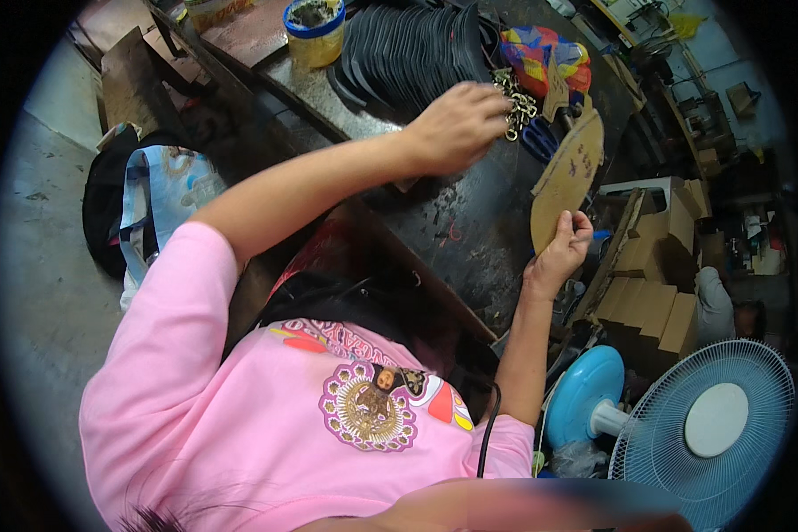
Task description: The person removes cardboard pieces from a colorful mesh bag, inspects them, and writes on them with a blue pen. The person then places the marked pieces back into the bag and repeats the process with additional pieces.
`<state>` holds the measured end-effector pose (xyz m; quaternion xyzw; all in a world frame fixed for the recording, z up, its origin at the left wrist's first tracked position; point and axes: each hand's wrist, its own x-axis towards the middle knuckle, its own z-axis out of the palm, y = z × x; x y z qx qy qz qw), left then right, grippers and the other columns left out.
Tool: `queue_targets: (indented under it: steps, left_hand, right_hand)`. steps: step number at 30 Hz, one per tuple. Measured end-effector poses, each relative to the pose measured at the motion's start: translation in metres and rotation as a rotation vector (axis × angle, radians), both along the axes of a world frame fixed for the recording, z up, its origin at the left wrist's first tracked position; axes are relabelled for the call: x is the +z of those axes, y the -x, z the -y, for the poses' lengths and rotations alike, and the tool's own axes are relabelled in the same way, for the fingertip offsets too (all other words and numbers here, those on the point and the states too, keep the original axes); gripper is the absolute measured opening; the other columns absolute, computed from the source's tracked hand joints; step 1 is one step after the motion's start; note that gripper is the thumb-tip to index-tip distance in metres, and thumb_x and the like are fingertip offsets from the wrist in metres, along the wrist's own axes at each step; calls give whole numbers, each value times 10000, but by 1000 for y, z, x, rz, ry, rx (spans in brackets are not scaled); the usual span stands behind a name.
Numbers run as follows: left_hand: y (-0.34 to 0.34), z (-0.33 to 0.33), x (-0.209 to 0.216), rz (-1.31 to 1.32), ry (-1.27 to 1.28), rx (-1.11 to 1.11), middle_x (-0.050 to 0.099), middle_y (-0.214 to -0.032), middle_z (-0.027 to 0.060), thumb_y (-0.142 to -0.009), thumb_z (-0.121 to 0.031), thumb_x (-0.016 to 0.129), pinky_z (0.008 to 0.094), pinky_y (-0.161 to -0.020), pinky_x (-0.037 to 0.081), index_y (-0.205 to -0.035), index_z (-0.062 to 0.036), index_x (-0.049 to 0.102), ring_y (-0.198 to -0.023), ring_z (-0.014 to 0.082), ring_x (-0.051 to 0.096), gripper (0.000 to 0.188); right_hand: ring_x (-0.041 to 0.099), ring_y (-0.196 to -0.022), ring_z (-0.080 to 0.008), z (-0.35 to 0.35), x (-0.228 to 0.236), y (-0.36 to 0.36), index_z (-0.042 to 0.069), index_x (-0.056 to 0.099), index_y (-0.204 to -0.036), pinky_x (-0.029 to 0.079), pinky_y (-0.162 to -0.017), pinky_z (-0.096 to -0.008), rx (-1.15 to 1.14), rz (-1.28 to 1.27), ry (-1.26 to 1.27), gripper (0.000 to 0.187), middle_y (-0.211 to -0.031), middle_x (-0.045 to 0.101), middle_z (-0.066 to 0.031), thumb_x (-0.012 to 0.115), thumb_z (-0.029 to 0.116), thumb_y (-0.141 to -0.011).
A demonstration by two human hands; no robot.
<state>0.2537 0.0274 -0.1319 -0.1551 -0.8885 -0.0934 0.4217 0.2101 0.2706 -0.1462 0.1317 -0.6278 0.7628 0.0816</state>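
Note:
My left hand (pixel 457 126) reaches across the dark worktable (pixel 470 222), its fingers curled on a cluster of brass-coloured metal fittings (pixel 518 106). A fanned row of black flat sole-shaped pieces (pixel 408 53) lies just beyond that hand. My right hand (pixel 560 253) grips the lower end of a brown cardboard sole-shaped template (pixel 569 173) at the table's right edge, holding it tilted upward. Blue-handled scissors (pixel 537 139) lie between the two hands, partly hidden by the template.
A yellow tub with a blue rim (pixel 316 34) and a multicoloured cloth (pixel 546 53) sit at the table's far side. Cardboard boxes (pixel 661 297) and a blue fan (pixel 714 418) stand on the right. A black and light-blue bag (pixel 155 199) rests on the floor at left.

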Motion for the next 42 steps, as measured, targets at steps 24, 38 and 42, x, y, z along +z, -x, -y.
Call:
queue_targets:
  steps: [24, 38, 42]
  left_hand:
    - [81, 24, 21, 727, 150, 304, 670, -1088, 133, -821, -162, 627, 405, -651, 557, -1035, 8, 642, -868, 266, 690, 274]
    - [-103, -90, -23, 408, -16, -612, 657, -1114, 138, -854, -258, 668, 379, -928, 525, -1070, -32, 643, -1116, 309, 617, 313]
    - [-79, -53, -18, 270, 36, -267, 602, -1239, 130, -777, -199, 731, 414, -1016, 456, -1119, -53, 626, -1204, 321, 540, 387]
  right_hand:
    - [627, -810, -99, -8, -7, -8, 20, 480, -1071, 506, -720, -244, -107, -178, -95, 163, -872, 652, -74, 572, 125, -986]
    - [565, -771, -43, -46, 14, -37, -14, 485, -1297, 471, -751, -213, 63, -135, -228, 353, -842, 647, -25, 534, 0, -947]
    - [603, -865, -69, -63, 19, -63, -17, 548, -1299, 477, -822, -223, 76, 13, -471, 359, -921, 671, -36, 531, -18, -941]
